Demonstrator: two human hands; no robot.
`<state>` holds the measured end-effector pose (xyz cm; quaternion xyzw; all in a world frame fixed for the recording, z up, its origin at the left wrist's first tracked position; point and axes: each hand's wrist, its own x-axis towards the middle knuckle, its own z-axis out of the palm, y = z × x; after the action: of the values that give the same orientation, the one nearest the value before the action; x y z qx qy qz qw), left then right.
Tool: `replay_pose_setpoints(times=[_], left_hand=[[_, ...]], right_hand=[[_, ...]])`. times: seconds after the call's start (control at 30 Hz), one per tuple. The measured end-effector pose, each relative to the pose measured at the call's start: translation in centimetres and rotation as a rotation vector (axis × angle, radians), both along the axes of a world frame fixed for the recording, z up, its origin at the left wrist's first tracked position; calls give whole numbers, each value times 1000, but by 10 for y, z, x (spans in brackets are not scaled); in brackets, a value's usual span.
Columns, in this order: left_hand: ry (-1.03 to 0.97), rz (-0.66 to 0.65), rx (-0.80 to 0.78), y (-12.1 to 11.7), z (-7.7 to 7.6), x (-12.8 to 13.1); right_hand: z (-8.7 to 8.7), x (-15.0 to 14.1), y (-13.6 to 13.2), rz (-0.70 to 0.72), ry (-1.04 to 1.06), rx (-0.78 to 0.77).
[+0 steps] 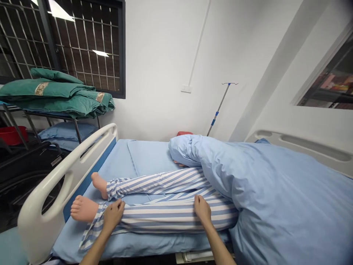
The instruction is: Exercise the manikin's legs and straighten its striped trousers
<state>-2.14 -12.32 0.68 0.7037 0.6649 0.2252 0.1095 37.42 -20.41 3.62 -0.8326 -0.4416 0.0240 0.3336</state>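
Trousers (160,218), striped blue and white, lie across the lower middle of the frame, bare feet (84,209) poking from the cuffs near the white footboard (30,228) at lower left and a blue quilt (275,191) over the upper end at right. The left hand (114,214) is on the nearer leg just above the cuff and the right hand (203,209) on its thigh, the fingers of each curled together and clamped on the cloth. Blue sheet (150,154) shows beneath, with green bundles (60,92) at upper left.
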Motion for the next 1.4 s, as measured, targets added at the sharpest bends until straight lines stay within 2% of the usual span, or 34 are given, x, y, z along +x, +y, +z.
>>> replay_pose_setpoints(times=[0.1, 0.2, 0.27, 0.33, 0.4, 0.5, 0.57, 0.67, 0.73, 0.83, 0.97, 1.1, 1.17, 1.27, 1.4], left_hand=[[0, -19, 18, 0, -4, -3], [-45, -62, 24, 0, -8, -6], [-106, -85, 18, 2, -12, -9], [-189, -71, 15, 4, -14, -14], [-290, -47, 14, 6, -14, -20], [-468, -59, -2, 8, -4, -20], [-619, -50, 7, 8, 7, -13], [-905, -10, 1, 7, 18, 7], [-990, 6, -58, 6, 21, 22], [-938, 1, -89, 7, 21, 40], [-918, -88, -52, 7, 23, 59], [-755, -74, -50, 2, 22, 77], [-761, -71, -42, -2, 22, 89], [-814, -144, -58, -7, 24, 109], [-693, -127, -57, -13, 23, 137]], right_hand=[[-9, -77, 22, 162, 84, 70], [-19, -182, 48, 356, 161, 113], [-19, -245, 60, 485, 239, 137], [-14, -291, 67, 596, 305, 148], [-9, -313, 68, 633, 360, 174], [-7, -312, 66, 681, 491, 207], [-11, -302, 66, 701, 693, 201], [-17, -288, 71, 627, 1037, 154], [-16, -279, 73, 579, 1101, 173], [-12, -264, 72, 572, 955, 268], [-6, -242, 62, 583, 826, 257], [1, -219, 51, 556, 728, 351], [3, -206, 45, 550, 673, 320], [4, -188, 38, 545, 644, 289], [3, -162, 32, 509, 610, 344]])
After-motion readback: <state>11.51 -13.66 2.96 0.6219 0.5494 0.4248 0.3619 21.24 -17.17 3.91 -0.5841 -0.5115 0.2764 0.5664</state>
